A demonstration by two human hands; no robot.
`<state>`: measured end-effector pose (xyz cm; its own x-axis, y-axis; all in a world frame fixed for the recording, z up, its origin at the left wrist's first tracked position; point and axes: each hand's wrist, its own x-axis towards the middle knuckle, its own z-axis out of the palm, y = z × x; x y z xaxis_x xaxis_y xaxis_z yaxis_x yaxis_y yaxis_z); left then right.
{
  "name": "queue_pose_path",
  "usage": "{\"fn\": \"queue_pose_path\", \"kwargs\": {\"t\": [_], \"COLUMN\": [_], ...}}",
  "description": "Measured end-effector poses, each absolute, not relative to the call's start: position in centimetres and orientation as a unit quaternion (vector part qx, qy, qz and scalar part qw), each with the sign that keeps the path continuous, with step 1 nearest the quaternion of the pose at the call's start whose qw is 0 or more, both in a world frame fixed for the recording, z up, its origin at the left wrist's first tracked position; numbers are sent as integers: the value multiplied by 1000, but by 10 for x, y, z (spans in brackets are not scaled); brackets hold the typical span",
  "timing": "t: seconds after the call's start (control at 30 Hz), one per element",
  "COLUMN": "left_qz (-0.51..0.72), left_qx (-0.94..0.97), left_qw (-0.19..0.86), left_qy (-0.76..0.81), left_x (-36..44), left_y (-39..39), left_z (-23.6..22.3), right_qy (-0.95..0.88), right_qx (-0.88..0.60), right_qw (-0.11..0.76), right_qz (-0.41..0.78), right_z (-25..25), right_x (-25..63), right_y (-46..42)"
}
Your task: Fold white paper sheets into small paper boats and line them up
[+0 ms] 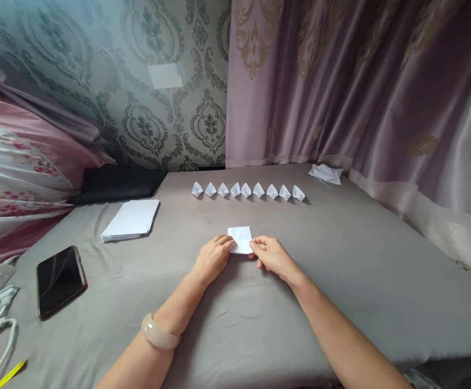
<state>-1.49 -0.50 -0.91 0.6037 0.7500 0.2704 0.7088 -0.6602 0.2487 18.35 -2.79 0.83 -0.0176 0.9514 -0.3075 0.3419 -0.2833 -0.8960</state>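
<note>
A small folded square of white paper [240,239] lies in front of me on the grey cloth [227,302]. My left hand [214,256] has its fingers pressed together at the paper's left edge. At the lower right corner, my right hand [273,256] pinches the paper between thumb and fingers. Beyond the hands, several folded white paper boats [246,190] stand in a row across the cloth. A pale bangle [160,332] circles my left forearm.
A stack of white paper [132,219] lies to the left, with a phone [60,282] nearer me. Power strips and cables [6,297] sit at the left edge. Crumpled white paper [326,173] lies at the far right by the curtain [300,81]. A black cloth [115,182] is at the back left.
</note>
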Motion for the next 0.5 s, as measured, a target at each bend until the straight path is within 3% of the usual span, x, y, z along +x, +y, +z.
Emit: {"fn": "queue_pose_path", "kwargs": {"t": [0.23,0.5], "left_qz": [155,236], "left_qx": [889,839], "left_qw": [57,124], "left_qy": [428,474], "left_x": [-15,-12], "left_y": [-6,-15], "left_z": [-8,-14], "right_qy": [-776,-797], "right_qx": [-548,-541], "right_qw": [207,192], "right_qz": [232,191], "right_z": [7,5], "right_x": [204,198], "right_y": [-31,-31]}}
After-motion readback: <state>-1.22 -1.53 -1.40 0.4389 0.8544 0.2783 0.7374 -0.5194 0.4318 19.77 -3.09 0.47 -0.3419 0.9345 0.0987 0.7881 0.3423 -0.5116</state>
